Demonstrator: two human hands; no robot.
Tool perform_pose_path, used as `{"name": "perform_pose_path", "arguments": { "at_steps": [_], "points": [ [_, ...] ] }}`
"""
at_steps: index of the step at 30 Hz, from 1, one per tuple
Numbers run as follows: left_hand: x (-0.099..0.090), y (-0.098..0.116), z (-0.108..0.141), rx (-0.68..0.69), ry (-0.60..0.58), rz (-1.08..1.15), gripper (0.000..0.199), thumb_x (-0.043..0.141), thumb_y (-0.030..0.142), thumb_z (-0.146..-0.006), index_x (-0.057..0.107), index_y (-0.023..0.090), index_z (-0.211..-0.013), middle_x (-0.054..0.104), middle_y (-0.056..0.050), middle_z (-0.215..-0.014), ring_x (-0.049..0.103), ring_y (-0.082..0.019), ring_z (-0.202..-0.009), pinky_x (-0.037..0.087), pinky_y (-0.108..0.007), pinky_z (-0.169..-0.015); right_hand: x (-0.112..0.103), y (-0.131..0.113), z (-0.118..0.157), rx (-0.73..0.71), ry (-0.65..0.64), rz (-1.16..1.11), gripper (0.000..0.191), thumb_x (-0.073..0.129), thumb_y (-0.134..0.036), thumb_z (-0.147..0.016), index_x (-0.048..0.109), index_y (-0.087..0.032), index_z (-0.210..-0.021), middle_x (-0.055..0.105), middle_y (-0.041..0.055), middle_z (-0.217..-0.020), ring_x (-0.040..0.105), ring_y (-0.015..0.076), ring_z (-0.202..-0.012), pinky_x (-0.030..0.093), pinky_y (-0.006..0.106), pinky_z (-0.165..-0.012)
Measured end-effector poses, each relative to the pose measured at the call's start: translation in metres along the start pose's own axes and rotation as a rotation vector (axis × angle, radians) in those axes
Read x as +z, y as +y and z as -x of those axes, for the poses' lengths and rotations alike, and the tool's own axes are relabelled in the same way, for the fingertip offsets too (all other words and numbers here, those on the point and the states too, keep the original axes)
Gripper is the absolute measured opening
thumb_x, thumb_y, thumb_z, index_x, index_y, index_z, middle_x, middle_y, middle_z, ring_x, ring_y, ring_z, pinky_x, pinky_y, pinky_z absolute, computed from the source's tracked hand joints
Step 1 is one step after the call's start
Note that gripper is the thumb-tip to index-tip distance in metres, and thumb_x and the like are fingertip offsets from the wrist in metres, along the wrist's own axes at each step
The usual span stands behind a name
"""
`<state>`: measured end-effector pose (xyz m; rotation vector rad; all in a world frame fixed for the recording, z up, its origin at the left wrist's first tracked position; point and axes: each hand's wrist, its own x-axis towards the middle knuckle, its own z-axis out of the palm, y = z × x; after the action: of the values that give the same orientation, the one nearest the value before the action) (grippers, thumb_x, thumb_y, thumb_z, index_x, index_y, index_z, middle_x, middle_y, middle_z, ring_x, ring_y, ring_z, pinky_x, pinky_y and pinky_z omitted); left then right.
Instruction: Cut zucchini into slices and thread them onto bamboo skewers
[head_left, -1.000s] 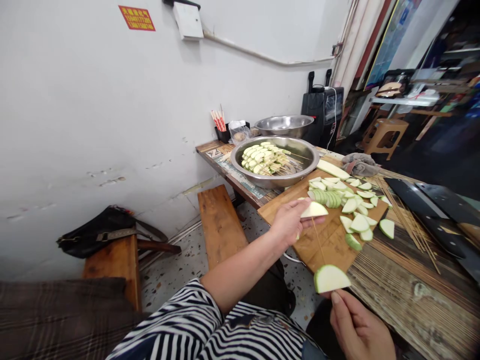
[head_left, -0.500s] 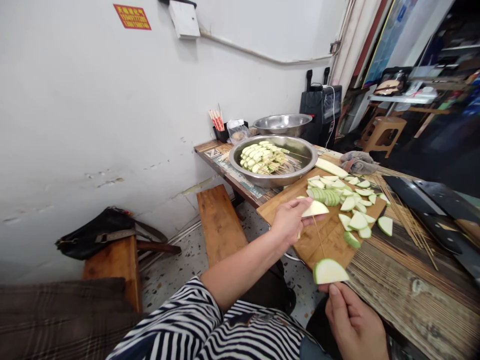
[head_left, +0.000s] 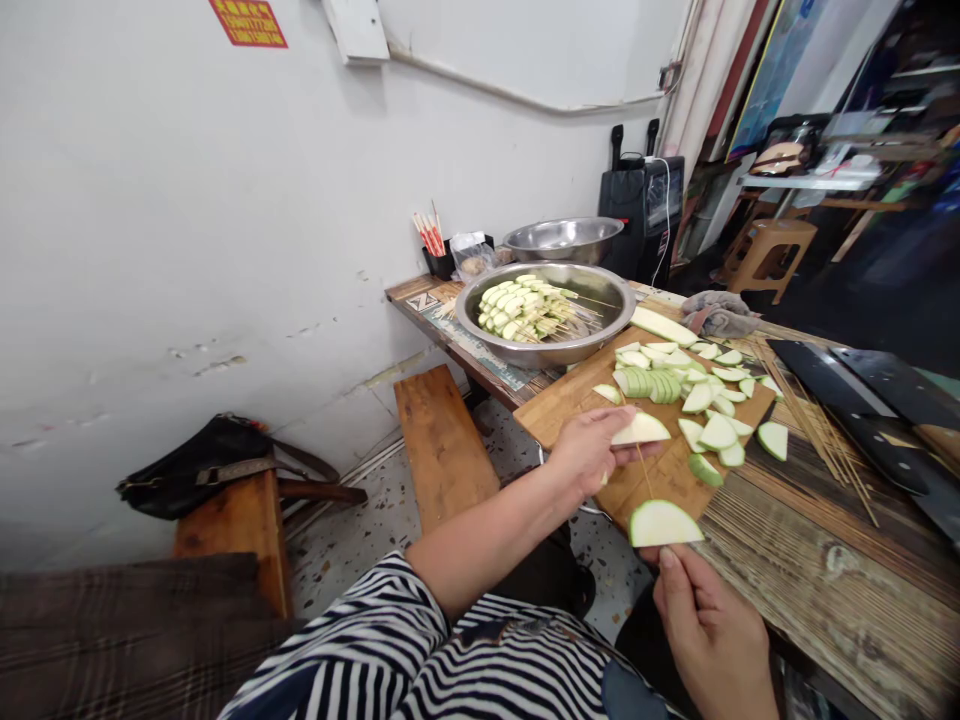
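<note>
Above the cutting board: our left hand grips the upper zucchini slice.
Nearer us: our right hand is closed at the flat edge of the lower zucchini slice.
Between the slices: a bamboo skewer.
On the board: loose pieces lie scattered.
Beside it: a steel basin holds piled zucchini skewers.

Sleeves and shirt, near: navy-and-white stripes; squash slices, right: pale flesh, green rind. Cutting board: warm orange-brown; sign, far left: red, yellow characters. Cloth, near left: dark brown plaid; stool, far right: tan
</note>
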<state>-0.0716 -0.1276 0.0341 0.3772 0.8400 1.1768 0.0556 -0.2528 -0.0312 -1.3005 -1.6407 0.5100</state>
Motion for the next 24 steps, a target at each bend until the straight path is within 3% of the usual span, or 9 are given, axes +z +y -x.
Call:
{"name": "perform_pose_path", "arguments": {
  "at_steps": [6,11,15,21,24],
  "points": [
    [0.001,-0.007,0.008,0.010,0.023,-0.021,0.014,0.057,0.011,-0.086,0.064,0.007,-0.076,0.067,-0.008,-0.074,0.066,-0.017,-0.067,0.057,-0.041,-0.079,0.002,0.007,0.001,-0.092,0.032,0.073,0.025,0.047,-0.028,-0.096,0.065,-0.012,-0.087,0.067,0.0051,-0.063,0.059,0.0111,-0.043,0.045,0.016,-0.044],
    [0.003,-0.025,0.015,-0.101,0.048,-0.063,0.015,0.055,0.009,-0.086,0.064,0.007,-0.074,0.065,-0.007,-0.068,0.065,-0.015,-0.061,0.058,-0.038,-0.077,0.005,0.005,-0.004,-0.164,0.114,0.159,0.027,0.046,-0.025,-0.097,0.065,-0.010,-0.085,0.064,0.0030,-0.059,0.057,0.0095,-0.042,0.043,0.016,-0.045],
    [0.003,-0.034,0.016,-0.063,0.021,-0.069,0.012,0.059,0.011,-0.084,0.064,0.007,-0.075,0.066,-0.007,-0.071,0.066,-0.016,-0.062,0.057,-0.032,-0.070,0.006,0.008,-0.007,-0.205,0.176,0.258,0.031,0.043,-0.025,-0.098,0.064,-0.010,-0.081,0.060,0.0018,-0.055,0.055,0.0098,-0.041,0.041,0.018,-0.045],
    [0.009,-0.048,0.012,-0.063,0.062,-0.127,0.006,0.064,0.012,-0.079,0.065,0.007,-0.077,0.064,-0.006,-0.067,0.063,-0.014,-0.057,0.054,-0.026,-0.058,0.007,0.015,-0.007,-0.206,0.219,0.306,0.034,0.040,-0.025,-0.099,0.062,-0.011,-0.077,0.059,0.0015,-0.054,0.053,0.0103,-0.040,0.039,0.020,-0.044],
    [0.009,-0.057,0.011,-0.097,0.017,-0.173,0.008,0.061,0.012,-0.081,0.066,0.007,-0.080,0.065,-0.007,-0.068,0.061,-0.013,-0.055,0.051,-0.024,-0.055,0.002,0.015,-0.008,-0.177,0.212,0.311,0.032,0.041,-0.024,-0.098,0.061,-0.014,-0.075,0.057,-0.0001,-0.052,0.052,0.0100,-0.040,0.038,0.019,-0.044]
  ]
}}
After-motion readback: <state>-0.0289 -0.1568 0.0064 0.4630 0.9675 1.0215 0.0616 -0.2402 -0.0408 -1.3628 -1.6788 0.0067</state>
